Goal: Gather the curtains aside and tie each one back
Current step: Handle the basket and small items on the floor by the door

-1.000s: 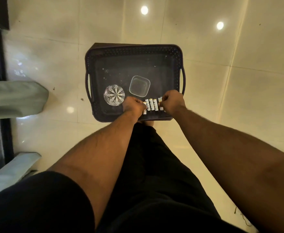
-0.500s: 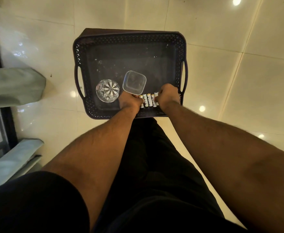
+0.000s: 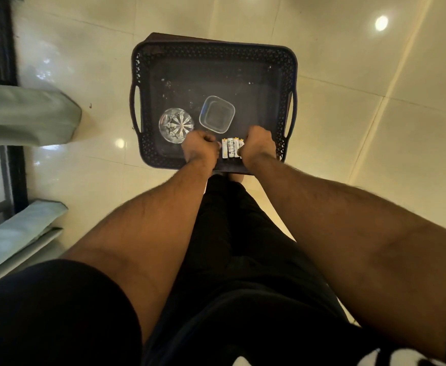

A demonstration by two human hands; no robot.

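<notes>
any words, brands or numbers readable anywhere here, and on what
None can be read.
Batteries in the basket, between the left hand and right hand: dark print on white wraps, too small and blurred.
Glass and clear container: no print visible.

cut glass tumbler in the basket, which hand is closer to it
Left. The left hand sits right beside the cut glass tumbler, at its near right edge. The right hand is farther off, past the row of batteries, near the basket's right side.
</notes>
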